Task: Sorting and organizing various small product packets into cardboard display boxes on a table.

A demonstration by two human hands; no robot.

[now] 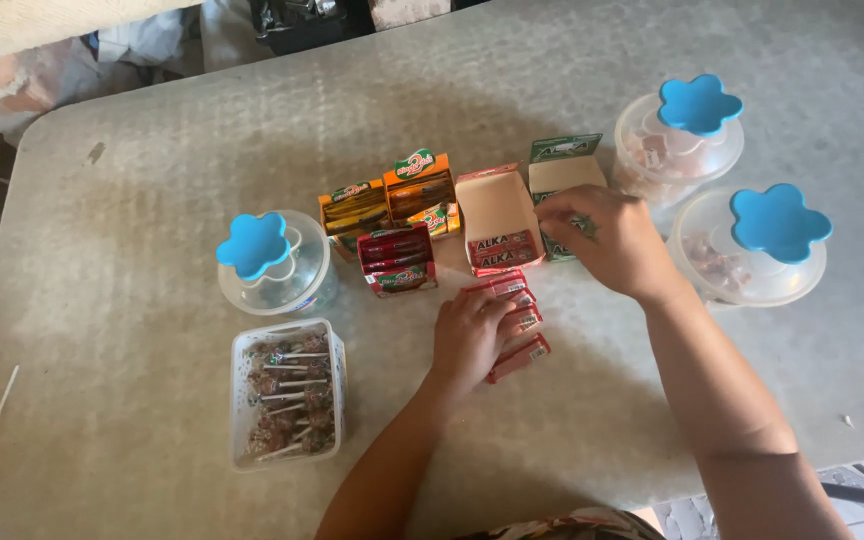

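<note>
Fingers (564, 212) reach the green box (564, 175); lollipops fill the tub (239, 400).

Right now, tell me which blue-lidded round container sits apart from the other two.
The container left of the boxes, just above the lollipop tub. The other two sit together at the right, beyond the right hand.

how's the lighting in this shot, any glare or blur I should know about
Head view: bright daylight washes out the top right of the grey speckled table; a soft shadow lies under the forearms at the near edge. The left hand, on flat red packets, and the right hand, at the green carton, look slightly soft. The clear round jar with the blue flower-shaped lid shows mild glare.
</note>
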